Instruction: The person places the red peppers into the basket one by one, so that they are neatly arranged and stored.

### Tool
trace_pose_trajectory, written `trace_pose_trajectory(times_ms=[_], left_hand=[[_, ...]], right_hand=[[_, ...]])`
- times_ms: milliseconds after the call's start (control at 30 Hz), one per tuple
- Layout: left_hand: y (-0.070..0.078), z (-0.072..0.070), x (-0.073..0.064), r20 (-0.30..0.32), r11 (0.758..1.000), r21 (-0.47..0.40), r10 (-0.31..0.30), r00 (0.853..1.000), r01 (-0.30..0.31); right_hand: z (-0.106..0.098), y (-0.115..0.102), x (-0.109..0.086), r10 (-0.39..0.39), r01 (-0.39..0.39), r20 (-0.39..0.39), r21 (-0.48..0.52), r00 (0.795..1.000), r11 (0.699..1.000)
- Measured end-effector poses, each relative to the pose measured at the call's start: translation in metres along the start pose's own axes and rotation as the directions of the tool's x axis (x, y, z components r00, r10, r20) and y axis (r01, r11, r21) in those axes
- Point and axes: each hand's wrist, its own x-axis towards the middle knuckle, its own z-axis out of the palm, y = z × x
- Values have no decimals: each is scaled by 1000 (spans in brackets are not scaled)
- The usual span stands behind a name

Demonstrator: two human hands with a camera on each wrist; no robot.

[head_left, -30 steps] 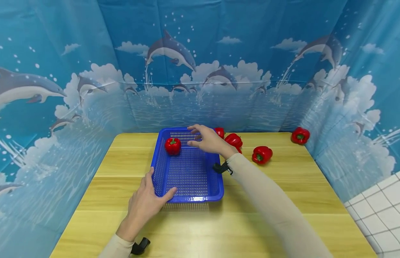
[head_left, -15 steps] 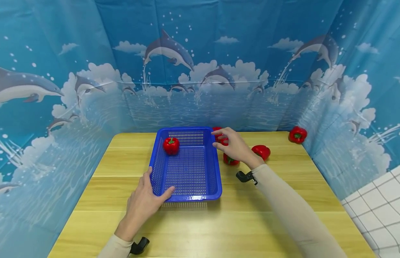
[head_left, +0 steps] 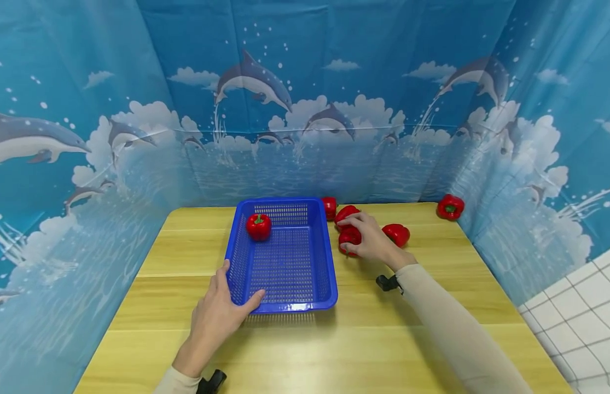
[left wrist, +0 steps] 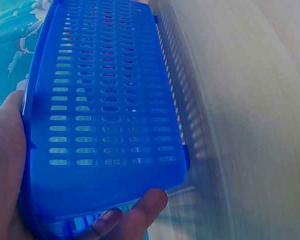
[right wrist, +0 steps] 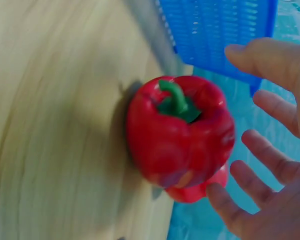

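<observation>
A blue plastic basket [head_left: 295, 307] stands on the table with one red bell pepper [head_left: 259, 227] inside, near its far left corner. My left hand [head_left: 213, 314] grips the basket's near left corner; in the left wrist view its fingers [left wrist: 149, 206] curl round that corner. Just right of the basket, my right hand [head_left: 376, 243] hovers over another red bell pepper [right wrist: 180, 132]. Its fingers are spread beside that pepper, with a gap still visible in the right wrist view. A second pepper [head_left: 346, 214] lies right behind, partly hidden by the hand.
More red peppers lie on the wooden table [head_left: 305, 355]: one [head_left: 329, 208] by the basket's far right corner, one [head_left: 397, 234] right of my right hand, one [head_left: 450, 207] at the far right corner. A dolphin-print curtain [head_left: 305, 109] hangs along the table's back and sides.
My right hand has moved from above the basket to the right and down, over the peppers beside it. The left hand has stayed at the basket's corner.
</observation>
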Motion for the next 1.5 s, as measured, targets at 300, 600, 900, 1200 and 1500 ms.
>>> trace_pose_trajectory(times_ms=[300, 600, 900, 1200, 1500], left_hand=[[-1, 0, 3, -5, 1000, 12, 6, 1000, -6], [-1, 1, 1, -4, 1000, 15, -1, 1000, 1], [-2, -1, 3, 16, 1000, 14, -18, 1000, 17], [-1, -2, 3, -3, 1000, 12, -12, 1000, 12], [1, -1, 2, 7, 1000, 16, -9, 1000, 8]], right_hand=[[1, 13, -4, 2, -3, 30, 19, 1000, 1000], [7, 26, -11, -22, 20, 70, 27, 997, 999], [8, 29, -13, -7, 12, 102, -44, 995, 999], [11, 23, -12, 52, -46, 90, -63, 995, 997], [11, 21, -17, 98, -97, 48, -12, 994, 995]])
